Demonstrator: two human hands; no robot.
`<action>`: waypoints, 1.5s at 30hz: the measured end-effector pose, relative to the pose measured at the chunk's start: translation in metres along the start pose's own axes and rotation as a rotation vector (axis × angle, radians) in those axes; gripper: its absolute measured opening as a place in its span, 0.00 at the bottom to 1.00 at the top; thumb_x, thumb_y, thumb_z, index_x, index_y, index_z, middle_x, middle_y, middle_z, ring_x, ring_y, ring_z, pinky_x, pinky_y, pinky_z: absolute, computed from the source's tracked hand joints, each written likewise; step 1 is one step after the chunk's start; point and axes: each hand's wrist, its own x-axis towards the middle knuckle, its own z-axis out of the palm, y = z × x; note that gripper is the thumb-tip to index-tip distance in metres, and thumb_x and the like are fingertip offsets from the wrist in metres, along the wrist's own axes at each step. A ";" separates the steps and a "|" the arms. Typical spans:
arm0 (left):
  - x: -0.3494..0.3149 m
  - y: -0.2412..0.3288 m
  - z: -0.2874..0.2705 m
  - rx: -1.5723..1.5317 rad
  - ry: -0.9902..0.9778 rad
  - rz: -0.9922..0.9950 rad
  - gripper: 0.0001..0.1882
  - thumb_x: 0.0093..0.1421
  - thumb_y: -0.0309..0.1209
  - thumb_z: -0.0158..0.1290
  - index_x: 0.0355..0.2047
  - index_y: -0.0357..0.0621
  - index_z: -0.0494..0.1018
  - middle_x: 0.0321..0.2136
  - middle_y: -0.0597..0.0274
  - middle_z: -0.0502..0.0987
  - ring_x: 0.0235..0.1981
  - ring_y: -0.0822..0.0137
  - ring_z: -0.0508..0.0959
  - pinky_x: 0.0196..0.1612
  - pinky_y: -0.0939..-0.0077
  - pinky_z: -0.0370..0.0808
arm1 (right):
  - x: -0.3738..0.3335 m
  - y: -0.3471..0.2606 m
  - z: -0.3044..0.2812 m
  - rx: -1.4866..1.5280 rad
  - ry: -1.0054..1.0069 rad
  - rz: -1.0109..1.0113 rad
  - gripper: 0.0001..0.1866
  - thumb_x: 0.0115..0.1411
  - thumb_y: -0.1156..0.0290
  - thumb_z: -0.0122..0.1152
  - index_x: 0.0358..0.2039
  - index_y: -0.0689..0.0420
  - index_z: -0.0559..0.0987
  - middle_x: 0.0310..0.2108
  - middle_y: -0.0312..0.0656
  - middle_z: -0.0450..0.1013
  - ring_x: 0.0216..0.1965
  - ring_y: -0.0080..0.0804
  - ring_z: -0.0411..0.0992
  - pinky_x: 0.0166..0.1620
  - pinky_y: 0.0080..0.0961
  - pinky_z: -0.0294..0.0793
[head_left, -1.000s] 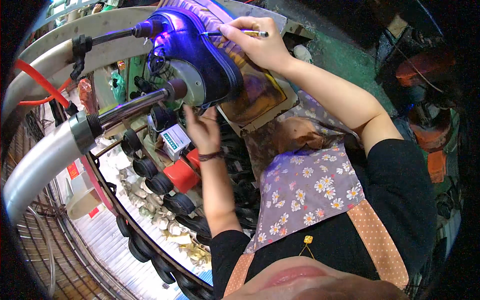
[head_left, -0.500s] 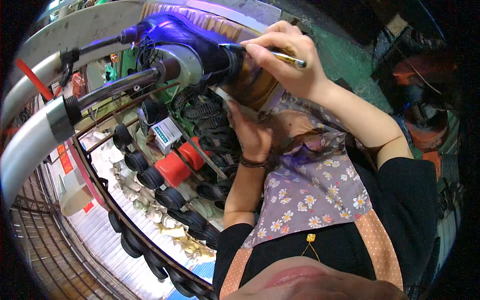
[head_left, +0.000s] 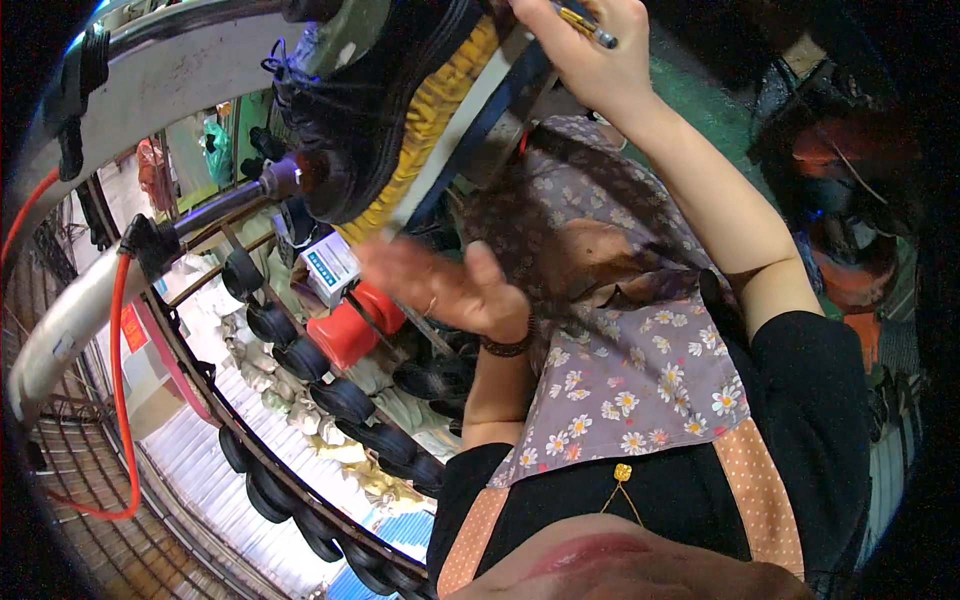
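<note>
The right hand (head_left: pixel 590 50) is high at the top edge, its fingers closed around a thin pen-like tool (head_left: pixel 585 20). Just beside it to the left stands a black boot with a yellow sole (head_left: pixel 400 110). The left hand (head_left: pixel 440 285) is below the boot, fingers spread open and blurred, holding nothing.
</note>
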 end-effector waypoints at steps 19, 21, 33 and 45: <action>0.030 -0.086 -0.058 -0.371 0.052 -0.699 0.31 0.69 0.44 0.38 0.63 0.33 0.51 0.60 0.47 0.60 0.60 0.56 0.64 0.61 0.64 0.60 | -0.054 0.003 0.039 0.323 -0.095 0.117 0.07 0.54 0.73 0.62 0.30 0.62 0.81 0.25 0.45 0.76 0.31 0.33 0.72 0.37 0.28 0.70; 0.032 -0.084 -0.059 -0.606 -0.054 -0.806 0.31 0.69 0.46 0.35 0.62 0.32 0.53 0.59 0.47 0.63 0.59 0.56 0.66 0.61 0.62 0.61 | -0.054 0.004 0.037 0.311 -0.158 0.159 0.08 0.55 0.71 0.61 0.31 0.62 0.81 0.26 0.44 0.76 0.32 0.30 0.72 0.38 0.25 0.70; 0.013 -0.008 -0.007 -0.852 -0.068 -1.017 0.32 0.68 0.54 0.31 0.60 0.43 0.61 0.56 0.52 0.69 0.54 0.53 0.71 0.58 0.55 0.65 | -0.029 -0.045 -0.038 0.132 -0.547 0.382 0.13 0.59 0.65 0.59 0.33 0.64 0.82 0.29 0.39 0.76 0.33 0.23 0.73 0.38 0.19 0.70; 0.014 0.035 0.098 -1.182 -0.231 -0.766 0.34 0.61 0.48 0.50 0.61 0.42 0.56 0.62 0.58 0.57 0.63 0.63 0.54 0.63 0.60 0.47 | 0.047 -0.020 -0.033 -0.096 -0.172 -0.192 0.08 0.54 0.73 0.59 0.24 0.64 0.80 0.20 0.44 0.75 0.26 0.30 0.70 0.31 0.28 0.68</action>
